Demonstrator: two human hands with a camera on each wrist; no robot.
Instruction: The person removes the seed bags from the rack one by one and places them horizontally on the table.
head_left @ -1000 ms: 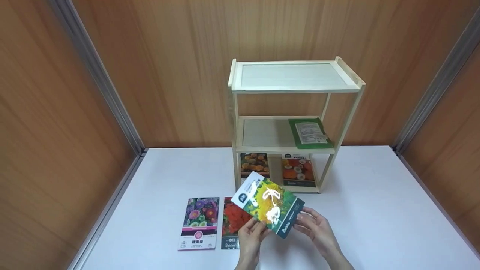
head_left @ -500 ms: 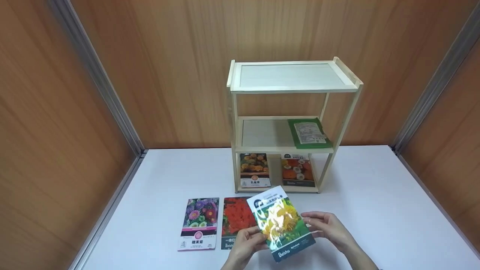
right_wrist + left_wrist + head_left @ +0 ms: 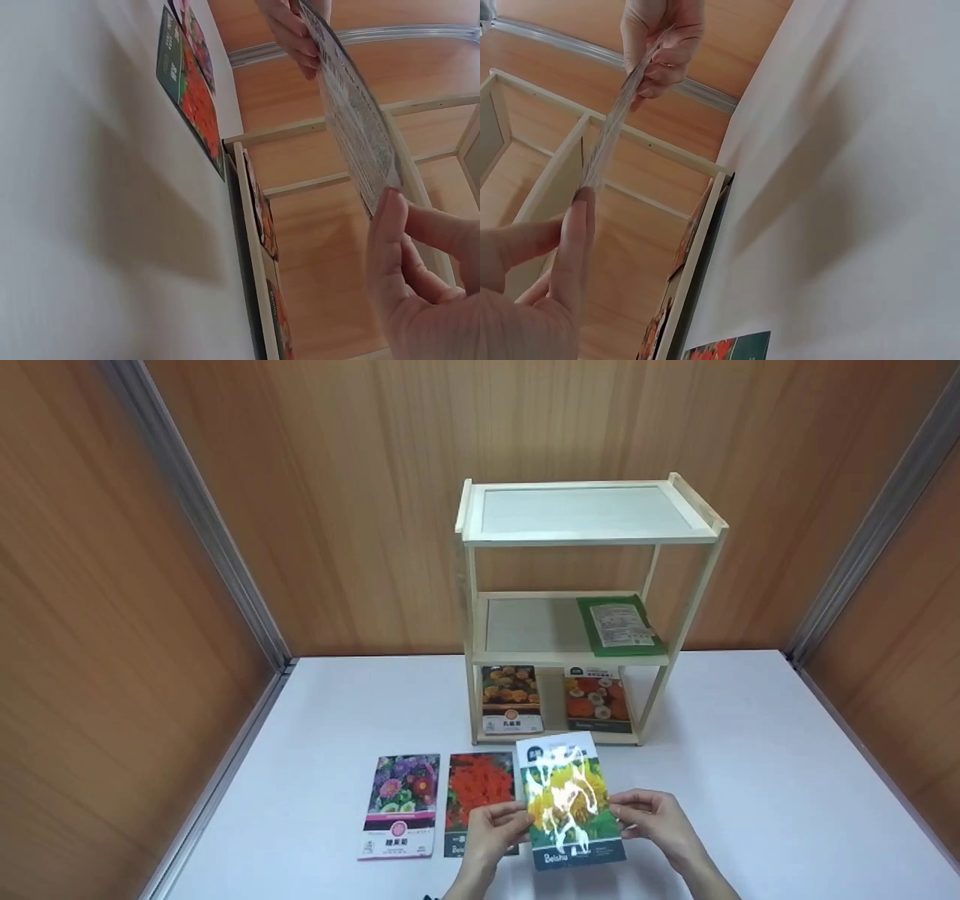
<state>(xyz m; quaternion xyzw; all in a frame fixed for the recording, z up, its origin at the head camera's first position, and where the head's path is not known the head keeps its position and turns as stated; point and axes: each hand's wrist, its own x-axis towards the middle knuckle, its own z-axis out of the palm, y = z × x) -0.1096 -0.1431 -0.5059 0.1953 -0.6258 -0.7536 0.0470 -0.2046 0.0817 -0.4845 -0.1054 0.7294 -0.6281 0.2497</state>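
A glossy seed packet with yellow flowers [image 3: 566,799] is held up over the table, its front facing the head camera. My left hand [image 3: 491,836] pinches its left edge between thumb and fingers. On the opposite edge, my right hand [image 3: 660,825] pinches it the same way. The right wrist view shows the packet's printed back [image 3: 356,112], raised off the white surface. A red-flower seed packet [image 3: 480,787] lies on the table, partly hidden behind my left hand. Left of it lies a seed packet with purple and pink flowers [image 3: 399,806].
Behind the hands stands a pale wooden three-tier shelf [image 3: 592,541]. Its middle tier bears a green packet [image 3: 621,626], back side up. On the bottom tier are an orange-flower packet [image 3: 511,699] and a red-and-white-flower packet [image 3: 598,700]. Wood-grain panels [image 3: 375,510] enclose the white table [image 3: 750,780].
The yellow-flower packet has turned from a strong slant to nearly upright and come closer to me. Both hands have shifted along its edges. The packets on the table and shelf have stayed put.
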